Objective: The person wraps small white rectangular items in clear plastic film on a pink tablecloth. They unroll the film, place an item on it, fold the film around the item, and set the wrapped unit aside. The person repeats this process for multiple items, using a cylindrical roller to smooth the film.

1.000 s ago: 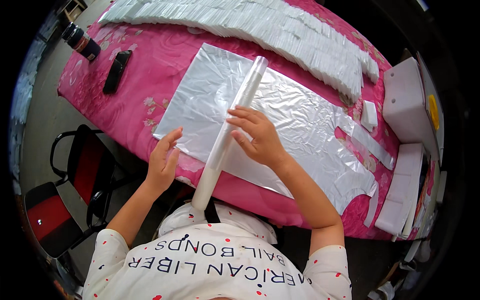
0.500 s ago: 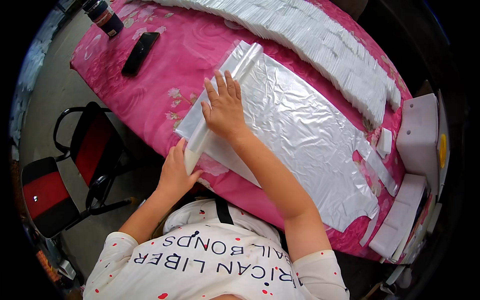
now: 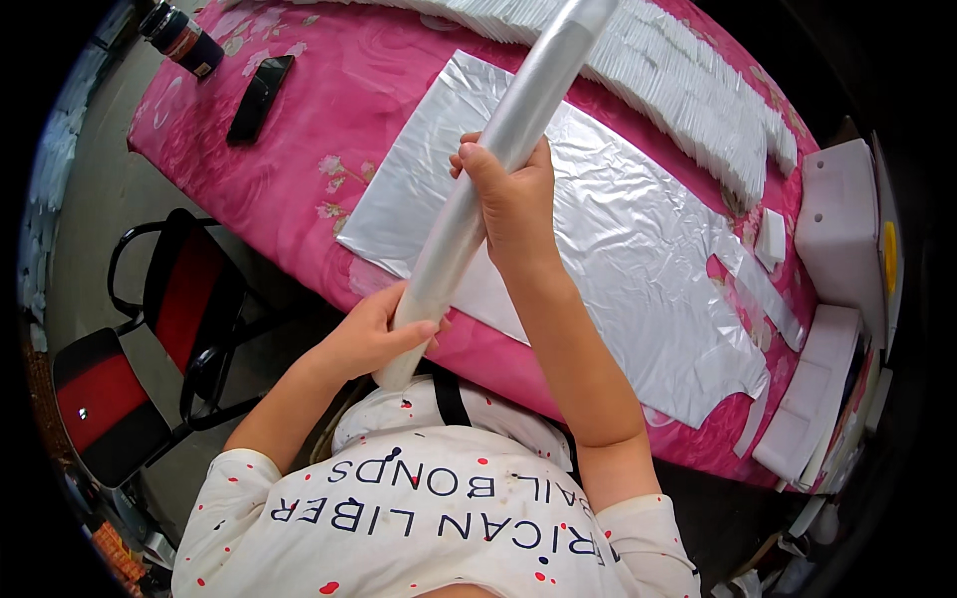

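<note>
A long roll of clear plastic film (image 3: 454, 234) is lifted off the table, slanting from near my lap up toward the far side. My left hand (image 3: 384, 334) grips it close to its near end. Higher up, the fingers and thumb of my right hand (image 3: 510, 194) wrap round its middle. Beneath the roll a flat, wrinkled stack of translucent plastic bags (image 3: 638, 269) is spread over the table, its handle cut-outs toward the right. Part of the stack is covered by the roll and my right forearm.
The table has a pink flowered cloth (image 3: 289, 209). Folded white bags (image 3: 688, 100) line its far side. A phone (image 3: 260, 100) and a dark jar (image 3: 182, 40) are at the far left, white boxes (image 3: 837, 219) at the right. A red-black chair (image 3: 110, 404) stands left.
The roll has come up off the bags, nearer to me. My right hand has gone from lying spread on it to gripping it; my left hand still holds the near end.
</note>
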### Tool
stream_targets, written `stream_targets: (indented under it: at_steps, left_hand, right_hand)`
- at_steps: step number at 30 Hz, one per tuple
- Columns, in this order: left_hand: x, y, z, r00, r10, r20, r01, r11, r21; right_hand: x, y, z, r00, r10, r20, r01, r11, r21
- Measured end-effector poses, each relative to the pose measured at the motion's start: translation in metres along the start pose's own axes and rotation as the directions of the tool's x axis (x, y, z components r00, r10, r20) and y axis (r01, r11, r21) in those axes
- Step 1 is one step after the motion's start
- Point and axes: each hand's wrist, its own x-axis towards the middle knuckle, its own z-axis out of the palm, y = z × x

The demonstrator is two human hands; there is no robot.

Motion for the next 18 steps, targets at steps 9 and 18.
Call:
stream_targets:
  at_steps: [9,18]
  left_hand:
    - [0.007,0.01,0.026,0.947,-0.065,0.315,0.097,0.991,-0.088]
    - [0.027,0.01,0.036,0.989,-0.148,0.004,0.145,0.962,-0.233]
  right_hand:
    - [-0.027,-0.024,-0.029,0.994,0.02,0.109,-0.06,0.923,0.379]
    - [-0.035,-0.018,-0.047,1.0,0.024,0.005,-0.024,0.963,0.267]
